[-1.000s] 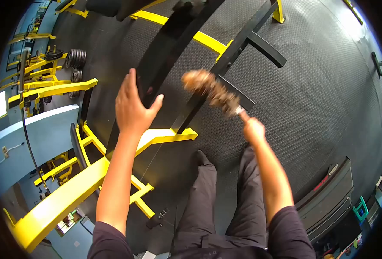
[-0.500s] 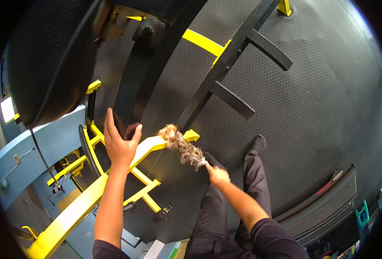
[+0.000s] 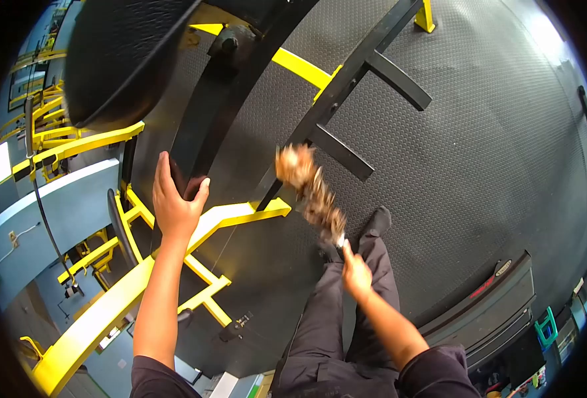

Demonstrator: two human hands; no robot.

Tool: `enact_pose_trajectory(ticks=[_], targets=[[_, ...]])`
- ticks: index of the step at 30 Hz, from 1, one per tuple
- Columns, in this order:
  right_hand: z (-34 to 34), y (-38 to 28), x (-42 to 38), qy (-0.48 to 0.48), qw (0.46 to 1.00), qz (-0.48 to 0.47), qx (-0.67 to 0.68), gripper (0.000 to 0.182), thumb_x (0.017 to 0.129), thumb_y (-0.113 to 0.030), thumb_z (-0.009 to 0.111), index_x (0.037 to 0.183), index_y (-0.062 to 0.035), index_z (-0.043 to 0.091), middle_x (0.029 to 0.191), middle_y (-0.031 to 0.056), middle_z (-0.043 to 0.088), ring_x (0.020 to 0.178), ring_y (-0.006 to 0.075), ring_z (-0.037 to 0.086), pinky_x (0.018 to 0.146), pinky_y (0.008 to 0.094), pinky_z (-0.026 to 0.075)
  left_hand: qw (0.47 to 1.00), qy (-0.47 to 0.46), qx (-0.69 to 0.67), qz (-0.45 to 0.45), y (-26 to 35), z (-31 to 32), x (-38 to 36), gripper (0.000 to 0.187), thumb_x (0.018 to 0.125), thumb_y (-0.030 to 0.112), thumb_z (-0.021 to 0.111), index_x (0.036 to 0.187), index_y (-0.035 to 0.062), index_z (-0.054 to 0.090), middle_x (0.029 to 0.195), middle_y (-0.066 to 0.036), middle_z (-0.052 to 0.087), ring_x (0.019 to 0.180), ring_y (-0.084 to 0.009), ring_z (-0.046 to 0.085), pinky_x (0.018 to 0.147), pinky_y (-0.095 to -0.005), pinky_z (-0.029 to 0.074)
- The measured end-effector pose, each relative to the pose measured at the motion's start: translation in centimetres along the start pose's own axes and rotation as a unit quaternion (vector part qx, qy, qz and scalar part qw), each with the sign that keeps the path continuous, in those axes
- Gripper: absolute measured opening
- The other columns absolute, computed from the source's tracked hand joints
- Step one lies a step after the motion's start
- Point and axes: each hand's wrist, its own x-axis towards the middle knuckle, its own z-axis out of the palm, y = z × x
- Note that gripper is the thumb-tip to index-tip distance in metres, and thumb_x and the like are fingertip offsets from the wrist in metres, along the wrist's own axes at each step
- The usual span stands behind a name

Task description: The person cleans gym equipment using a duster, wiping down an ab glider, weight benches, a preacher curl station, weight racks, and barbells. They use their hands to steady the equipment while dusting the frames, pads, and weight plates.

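Observation:
My right hand (image 3: 357,272) is closed around the handle of a feather duster (image 3: 321,202). Its brown, fluffy feathers are blurred by motion and point up and to the left, over the floor just right of the yellow frame's end. My left hand (image 3: 177,202) grips the lower end of a thick black metal beam (image 3: 207,132), fingers along its left side and thumb at its right. Below that hand runs a yellow steel frame (image 3: 220,222) of a gym machine. A black padded cushion (image 3: 127,60) hangs at the upper left.
A black rail (image 3: 336,99) with side bars (image 3: 343,152) crosses the textured black floor (image 3: 479,179). At the lower right lies a dark machine deck (image 3: 485,312), with a green plastic item (image 3: 546,328) beside it. More yellow gym equipment (image 3: 48,132) stands far left.
The feather duster has swung right and upward, off the yellow frame's end. My left hand stays on the black beam. The whole view has shifted slightly.

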Motion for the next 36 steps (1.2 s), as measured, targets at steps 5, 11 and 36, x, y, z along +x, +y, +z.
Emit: enact_pose_trajectory(ticks=[5, 11, 36], targets=[[7.4, -0.7, -4.5, -0.17, 0.982, 0.076, -0.027, 0.055, 0.089, -0.016, 0.05, 0.143, -0.0262, 0.047, 0.102, 0.0202, 0.066, 0.093, 0.0391, 0.067, 0.081, 0.049, 0.054, 1.0, 0.01, 0.0, 0.023, -0.3, 0.0, 0.0, 0.087, 0.079, 0.031, 0.078, 0.148, 0.0076, 0.031, 0.145, -0.021, 0.043, 0.132, -0.0396, 0.044, 0.109, -0.0463, 0.037], [-4.2, -7.7, 6.0, 0.005, 0.979, -0.056, -0.195, 0.042, 0.09, -0.014, 0.05, 0.128, -0.0269, 0.06, 0.097, 0.0153, 0.067, 0.089, 0.0352, 0.068, 0.072, 0.0479, 0.055, 0.999, 0.025, -0.005, 0.027, -0.1, -0.1, -0.3, 0.085, 0.081, 0.033, 0.076, 0.149, 0.008, 0.031, 0.145, -0.021, 0.043, 0.132, -0.0394, 0.044, 0.109, -0.047, 0.037], [-42.6, 7.6, 34.7, 0.287, 0.952, -0.014, -0.102, 0.047, 0.094, -0.013, 0.047, 0.137, -0.0315, 0.051, 0.091, 0.0194, 0.069, 0.081, 0.0383, 0.069, 0.071, 0.0497, 0.056, 0.927, 0.061, -0.231, 0.289, 26.3, 1.4, 18.3, 0.076, 0.073, 0.007, 0.073, 0.139, 0.0049, 0.036, 0.143, -0.026, 0.039, 0.13, -0.0454, 0.043, 0.109, -0.0506, 0.037]])
